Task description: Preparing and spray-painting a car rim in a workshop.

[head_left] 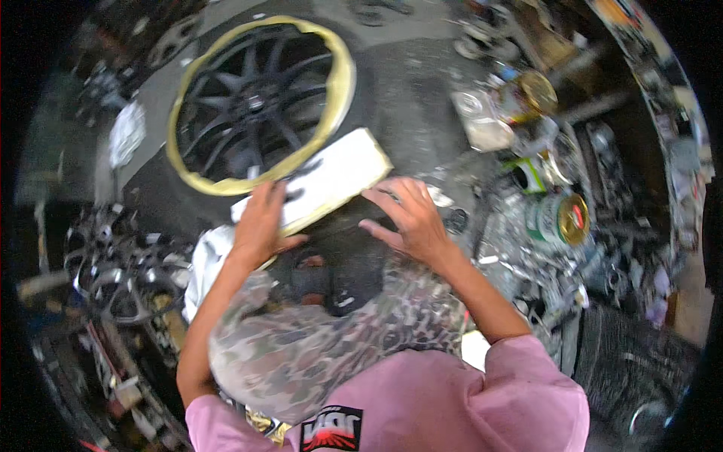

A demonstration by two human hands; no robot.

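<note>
A black multi-spoke wheel (254,104) lies flat ahead of me, with yellow masking tape (175,143) running around its rim. Against its near side rests a white sheet of paper (335,175), with a yellowish tape strip along its near edge and dark marks on its face. My left hand (260,224) lies over the left end of the sheet, fingers stretched out and thumb apart. Near the right end, my right hand (413,220) has curved fingers, with thumb and forefinger apart; its fingertips are at the sheet's edge, and I cannot tell whether they touch it.
Several cans, among them a green one (557,220) and a gold-topped one (538,93), stand amid clutter on the right. More bare wheels (124,290) lie at the left. White crumpled material (128,134) sits beyond the tyre, and a dark tyre (633,377) is at lower right.
</note>
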